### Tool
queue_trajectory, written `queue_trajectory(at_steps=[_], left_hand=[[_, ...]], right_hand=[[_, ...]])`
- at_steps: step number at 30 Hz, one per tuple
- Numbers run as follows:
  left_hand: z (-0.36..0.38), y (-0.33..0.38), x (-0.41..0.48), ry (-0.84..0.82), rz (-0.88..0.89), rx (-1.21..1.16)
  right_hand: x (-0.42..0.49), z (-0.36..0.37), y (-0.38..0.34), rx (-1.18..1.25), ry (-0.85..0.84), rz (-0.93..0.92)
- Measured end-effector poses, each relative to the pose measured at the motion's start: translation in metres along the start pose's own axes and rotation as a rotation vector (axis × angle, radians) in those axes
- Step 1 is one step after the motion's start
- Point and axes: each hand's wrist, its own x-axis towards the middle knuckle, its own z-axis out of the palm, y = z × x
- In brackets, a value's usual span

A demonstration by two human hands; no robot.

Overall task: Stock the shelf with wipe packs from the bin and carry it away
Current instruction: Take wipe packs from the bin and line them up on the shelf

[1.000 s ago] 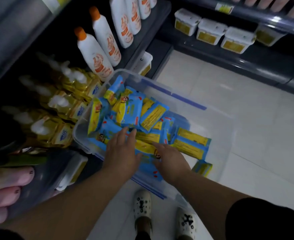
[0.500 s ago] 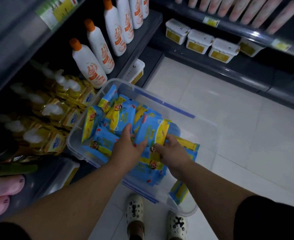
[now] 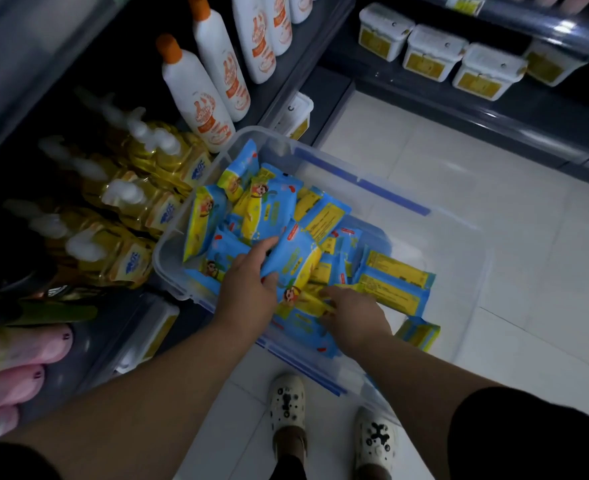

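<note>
A clear plastic bin (image 3: 459,271) with blue clips stands on the floor against the shelving and holds several blue-and-yellow wipe packs (image 3: 268,209). My left hand (image 3: 248,289) grips one blue wipe pack (image 3: 296,261) between thumb and fingers, lifted a little above the pile. My right hand (image 3: 351,313) reaches into the bin beside it, its fingertips on a yellow-edged pack (image 3: 306,303) in the pile; its grasp is hidden from here.
To the left, a dark shelf (image 3: 320,32) carries white bottles with orange caps (image 3: 196,91) and yellow pump bottles (image 3: 140,199). White tubs (image 3: 431,51) line a low shelf at the back. Pink packs (image 3: 12,355) sit at the lower left. My feet (image 3: 331,414) stand on white tiles.
My left hand has closed on a blue pack and raised it from the pile. My right hand has slid lower onto other packs. The view has shifted slightly.
</note>
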Motion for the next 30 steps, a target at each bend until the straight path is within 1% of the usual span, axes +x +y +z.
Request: queue_trajectory(at_steps=[3,5,9,13,16,20,23,25,27,30], left_hand=[[-0.008,0.002,-0.004,-0.005,-0.003,-0.005],[-0.018,0.007,-0.008,0.022,0.006,-0.017],[-0.049,0.03,-0.021,0.101,-0.029,-0.07],[-0.083,0.064,-0.043,0.227,0.005,-0.128],[-0.109,0.095,-0.068,0.327,0.013,-0.159],[-0.144,0.139,-0.108,0.432,0.053,-0.201],[-0.172,0.171,-0.141,0.5,0.092,-0.205],[-0.191,0.19,-0.164,0.546,0.147,-0.252],[-0.211,0.205,-0.186,0.568,0.179,-0.319],[-0.243,0.218,-0.22,0.609,0.211,-0.391]], right_hand=[[-0.009,-0.01,-0.009,-0.035,-0.086,-0.036],[-0.016,-0.022,-0.012,0.037,-0.067,-0.006],[-0.035,-0.066,-0.011,0.286,0.063,0.094],[-0.064,-0.116,-0.024,0.581,0.192,0.095],[-0.096,-0.157,-0.045,0.877,0.214,0.0],[-0.15,-0.21,-0.071,1.053,0.154,-0.172],[-0.189,-0.243,-0.087,1.08,0.099,-0.315],[-0.217,-0.263,-0.098,1.084,0.053,-0.433],[-0.241,-0.28,-0.109,1.035,0.025,-0.543],[-0.27,-0.3,-0.13,0.914,0.05,-0.68]])
